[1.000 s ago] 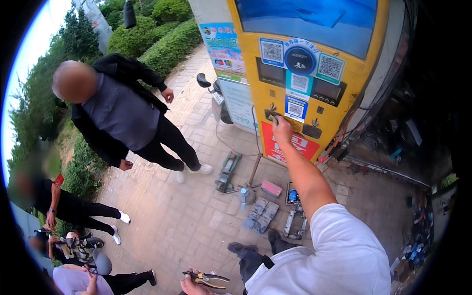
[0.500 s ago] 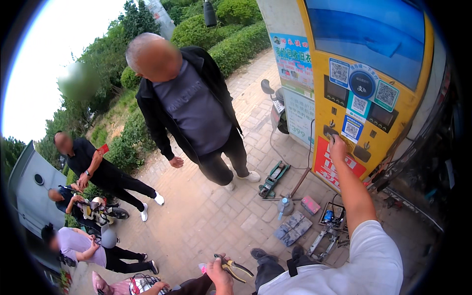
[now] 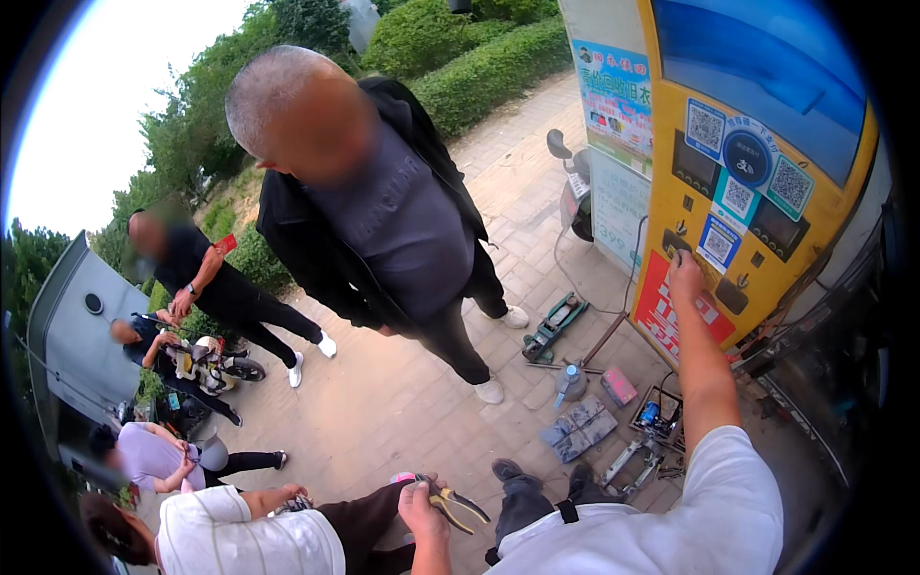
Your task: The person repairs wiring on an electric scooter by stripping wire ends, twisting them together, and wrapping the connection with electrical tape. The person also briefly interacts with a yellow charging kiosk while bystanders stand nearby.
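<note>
My left hand [image 3: 422, 511], low in the middle, is closed on a pair of pliers [image 3: 458, 510]. The pliers' yellow and black handles point away to the right, spread apart; my fingers partly cover the other end. With my arm stretched out, my right hand [image 3: 686, 278] is at the front of a yellow machine [image 3: 661, 233], by a dark outlet [image 3: 677, 241] beneath the square code stickers. Its fingers are bent together at the outlet. What they hold, if anything, is too small to make out.
On the paving lie a green floor jack [image 3: 556, 326], a grey jug [image 3: 570, 385], a pink box [image 3: 619, 386], a grey folded bundle [image 3: 579, 428] and a metal frame [image 3: 640, 462]. A person in a dark jacket [image 3: 402, 220] stands ahead; a person in white [image 3: 249, 532] is near my left hand.
The person in the dark jacket now looks larger and closer. A person in a white shirt has come into view at lower left. My hands keep their places at the machine and on the pliers.
</note>
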### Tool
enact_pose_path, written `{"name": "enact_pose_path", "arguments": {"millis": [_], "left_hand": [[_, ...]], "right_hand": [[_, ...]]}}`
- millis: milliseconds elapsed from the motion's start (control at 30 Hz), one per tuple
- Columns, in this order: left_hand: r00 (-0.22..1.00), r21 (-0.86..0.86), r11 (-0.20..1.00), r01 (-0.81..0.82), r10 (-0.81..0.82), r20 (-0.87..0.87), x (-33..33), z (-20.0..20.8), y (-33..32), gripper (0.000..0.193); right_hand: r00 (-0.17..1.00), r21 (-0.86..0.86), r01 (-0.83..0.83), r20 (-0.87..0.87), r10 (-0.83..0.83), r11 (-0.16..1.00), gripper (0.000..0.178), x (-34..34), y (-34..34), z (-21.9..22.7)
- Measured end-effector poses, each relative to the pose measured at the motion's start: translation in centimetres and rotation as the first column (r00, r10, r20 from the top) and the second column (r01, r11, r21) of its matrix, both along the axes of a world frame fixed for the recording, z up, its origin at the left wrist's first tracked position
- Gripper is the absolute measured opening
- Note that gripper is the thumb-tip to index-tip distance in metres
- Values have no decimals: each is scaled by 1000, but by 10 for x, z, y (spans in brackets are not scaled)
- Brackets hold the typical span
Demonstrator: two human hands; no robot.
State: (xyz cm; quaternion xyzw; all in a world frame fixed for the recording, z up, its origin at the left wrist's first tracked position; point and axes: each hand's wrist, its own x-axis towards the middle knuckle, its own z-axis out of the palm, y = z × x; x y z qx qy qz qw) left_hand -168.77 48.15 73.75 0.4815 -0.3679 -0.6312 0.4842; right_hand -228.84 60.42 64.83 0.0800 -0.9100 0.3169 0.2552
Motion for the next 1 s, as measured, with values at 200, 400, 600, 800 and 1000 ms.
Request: {"name": "enact_pose_path", "arguments": {"millis": [200, 400, 600, 800, 1000], "left_hand": [[1000, 17, 1000, 4, -4, -3, -1, 6, 3, 7], [1000, -11, 1000, -5, 4, -9, 4, 9, 6, 6], [1000, 1, 1000, -15, 15, -18, 4, 14, 10, 6], [1000, -17, 1000, -20, 20, -22, 13, 8, 11, 7], [1000, 23, 1000, 13, -13, 5, 8, -5, 9, 6]], "right_hand": [[999, -24, 0, -42, -1, 1000, 19, -1, 2, -3], [999, -42, -5, -52, 3, 999, 20, -2, 1, -2], [998, -51, -10, -57, 7, 999, 21, -8, 2, -8], [1000, -57, 1, -5, -1, 998, 20, -2, 0, -3], [781, 92, -582, 340, 524, 808, 16, 27, 8, -15]]}}
